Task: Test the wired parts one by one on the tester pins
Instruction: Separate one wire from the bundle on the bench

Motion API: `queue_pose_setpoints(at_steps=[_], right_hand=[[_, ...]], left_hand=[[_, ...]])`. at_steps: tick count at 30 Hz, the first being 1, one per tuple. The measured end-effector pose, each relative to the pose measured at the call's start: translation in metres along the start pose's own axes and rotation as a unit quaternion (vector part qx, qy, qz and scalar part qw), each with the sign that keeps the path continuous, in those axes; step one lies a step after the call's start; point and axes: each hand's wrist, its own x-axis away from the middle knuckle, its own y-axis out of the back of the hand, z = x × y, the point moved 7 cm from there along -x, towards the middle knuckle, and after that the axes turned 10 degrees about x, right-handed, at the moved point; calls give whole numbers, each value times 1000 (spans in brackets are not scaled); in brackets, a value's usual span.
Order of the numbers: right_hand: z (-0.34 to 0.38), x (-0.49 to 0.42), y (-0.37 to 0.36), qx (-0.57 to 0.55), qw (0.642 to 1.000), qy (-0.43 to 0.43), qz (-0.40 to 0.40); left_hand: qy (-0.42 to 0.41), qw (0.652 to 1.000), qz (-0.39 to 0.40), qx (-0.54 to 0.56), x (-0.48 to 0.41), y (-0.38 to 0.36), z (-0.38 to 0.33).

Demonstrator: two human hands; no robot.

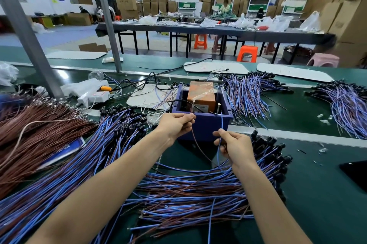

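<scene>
Both hands reach forward, left hand (175,124) and right hand (234,147) pinching, fingers curled.

A green bench (309,194) holds a purple tester box (204,124) at its middle, wired parts (188,194) heaped at its near edge, brown wires (35,124) at left.

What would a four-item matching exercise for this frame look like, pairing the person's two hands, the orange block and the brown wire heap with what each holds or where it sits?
Things:
1. left hand
2. right hand
3. orange tape-wrapped block
4. heap of brown wires

States or places:
A. inside the purple plastic box
B. pinches a single blue wire
C. far left of the green bench
D. pinches a single brown wire

Pairs: 1-D, 2-B, 3-A, 4-C.
</scene>
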Motion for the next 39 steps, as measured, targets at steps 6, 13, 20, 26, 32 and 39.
queue_pose_setpoints(at_steps=[6, 13, 20, 26, 32, 39], right_hand=[[1, -1, -3, 18, 999, 19, 22], [0, -2, -5, 17, 999, 24, 30], [2, -6, -4, 20, 999, 33, 32], [2, -5, -6, 26, 998, 40, 37], [0, -4, -7, 31, 998, 42, 37], [0, -4, -6, 33, 998, 42, 38]], left_hand=[[1, 1000, 8, -15, -2, -2, -3], [6, 1000, 14, -14, -1, -5, -2], [3, 1000, 19, -18, -2, -6, -4], [4, 999, 29, -35, 0, -5, -4], [-4, 998, 43, -52, 3, -8, -3], [-4, 999, 26, -33, 1, -7, -6]])
